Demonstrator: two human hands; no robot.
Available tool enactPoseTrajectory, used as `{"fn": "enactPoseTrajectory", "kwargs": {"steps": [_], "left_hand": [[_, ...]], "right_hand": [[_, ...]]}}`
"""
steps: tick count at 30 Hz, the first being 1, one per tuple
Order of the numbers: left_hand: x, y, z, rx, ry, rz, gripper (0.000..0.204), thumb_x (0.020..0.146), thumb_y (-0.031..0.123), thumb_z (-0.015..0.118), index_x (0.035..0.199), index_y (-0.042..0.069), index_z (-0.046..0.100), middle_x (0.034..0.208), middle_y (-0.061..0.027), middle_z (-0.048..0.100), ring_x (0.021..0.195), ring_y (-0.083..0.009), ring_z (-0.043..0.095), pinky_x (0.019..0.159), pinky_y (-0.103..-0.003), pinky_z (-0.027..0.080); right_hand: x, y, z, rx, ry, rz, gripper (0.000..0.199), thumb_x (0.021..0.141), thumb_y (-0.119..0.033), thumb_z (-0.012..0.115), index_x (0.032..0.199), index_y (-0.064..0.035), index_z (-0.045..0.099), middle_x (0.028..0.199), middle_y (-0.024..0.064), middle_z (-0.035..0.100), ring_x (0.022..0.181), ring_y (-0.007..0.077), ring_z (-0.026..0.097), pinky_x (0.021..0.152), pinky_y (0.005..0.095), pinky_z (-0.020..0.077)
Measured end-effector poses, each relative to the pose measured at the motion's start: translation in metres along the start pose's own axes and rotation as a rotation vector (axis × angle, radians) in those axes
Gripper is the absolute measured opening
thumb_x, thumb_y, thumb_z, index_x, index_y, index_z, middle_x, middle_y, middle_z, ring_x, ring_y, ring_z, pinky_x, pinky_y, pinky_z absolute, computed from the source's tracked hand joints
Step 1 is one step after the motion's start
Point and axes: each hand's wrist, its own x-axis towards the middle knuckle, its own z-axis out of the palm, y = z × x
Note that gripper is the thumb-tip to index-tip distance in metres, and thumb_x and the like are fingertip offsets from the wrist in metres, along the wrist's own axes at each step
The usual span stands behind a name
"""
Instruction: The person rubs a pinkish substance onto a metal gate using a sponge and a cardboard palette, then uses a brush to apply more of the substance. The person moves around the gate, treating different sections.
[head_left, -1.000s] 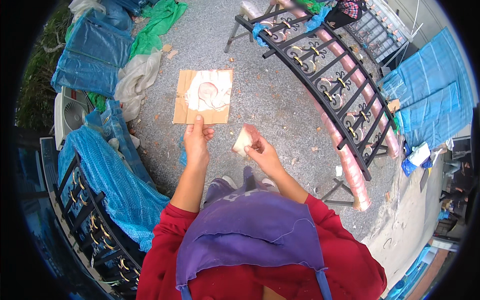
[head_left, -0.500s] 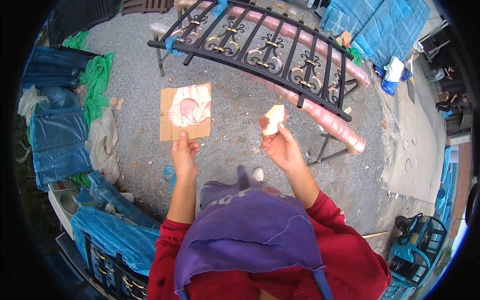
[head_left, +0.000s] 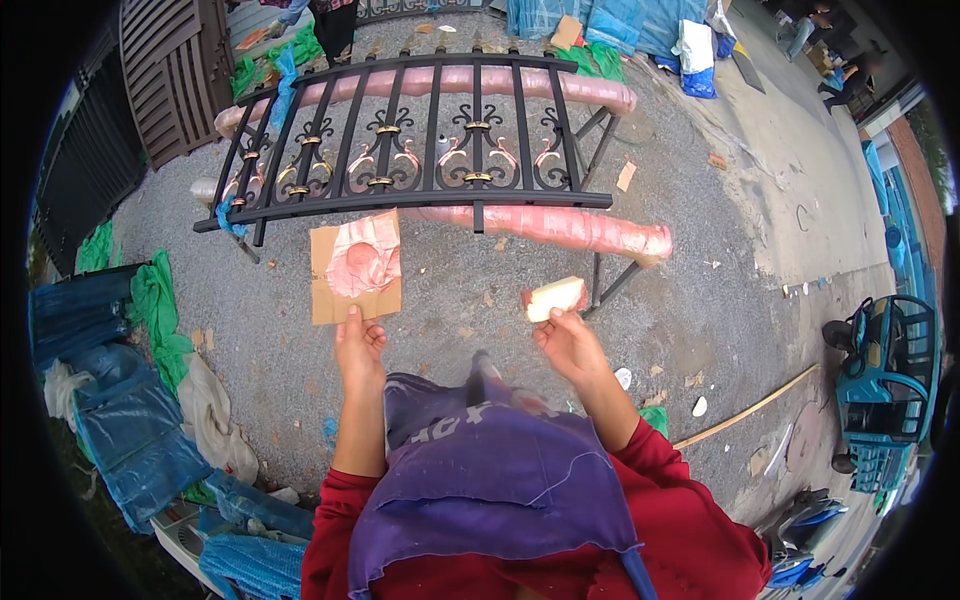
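Note:
My left hand grips the lower edge of a brown cardboard piece that carries a smear of pink paste. My right hand holds a small pale sponge block with a pinkish end, raised at chest height. Ahead of both hands lies a black ornamental iron railing panel with scrolls and gold accents. The panel rests flat on two stands wrapped in pink.
Gravel ground lies under the stands. Blue and green tarps pile up at the left, a dark slatted gate panel stands at the far left, and a teal cart sits at the right. A wooden stick lies on the ground.
The view has swung round so the railing panel now lies straight ahead and closer. Both hands keep hold of the cardboard and the sponge block, which is now held flatter.

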Motion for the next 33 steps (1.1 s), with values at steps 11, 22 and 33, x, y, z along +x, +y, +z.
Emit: {"fn": "enactPoseTrajectory", "kwargs": {"steps": [11, 22, 33], "left_hand": [[0.079, -0.003, 0.098, 0.079, -0.142, -0.051, 0.024, 0.093, 0.029, 0.057, 0.097, 0.006, 0.053, 0.074, -0.0033, 0.060, 0.058, -0.0074, 0.054, 0.052, -0.020, 0.045], [0.152, -0.002, 0.174, 0.185, -0.272, -0.127, 0.024, 0.093, 0.030, 0.057, 0.092, 0.007, 0.055, 0.069, -0.0013, 0.059, 0.056, -0.0063, 0.053, 0.050, -0.019, 0.043], [0.187, -0.037, 0.249, 0.206, -0.343, -0.163, 0.024, 0.092, 0.031, 0.057, 0.096, 0.008, 0.057, 0.068, -0.0008, 0.059, 0.052, -0.0056, 0.051, 0.047, -0.018, 0.041]], "right_hand": [[0.020, -0.035, -0.035, 0.054, 0.199, -0.174, 0.044, 0.084, -0.016, 0.063, 0.124, -0.0144, 0.044, 0.118, 0.0028, 0.056, 0.103, 0.0143, 0.053, 0.080, 0.0317, 0.0423], [0.093, -0.085, 0.009, 0.078, 0.234, -0.291, 0.036, 0.085, -0.024, 0.059, 0.119, -0.0147, 0.048, 0.114, 0.0005, 0.057, 0.099, 0.0143, 0.053, 0.079, 0.0317, 0.0406], [0.146, -0.145, 0.007, 0.117, 0.229, -0.399, 0.028, 0.088, -0.017, 0.058, 0.115, -0.0103, 0.053, 0.108, 0.0005, 0.061, 0.091, 0.0107, 0.056, 0.078, 0.0275, 0.0428]]}}
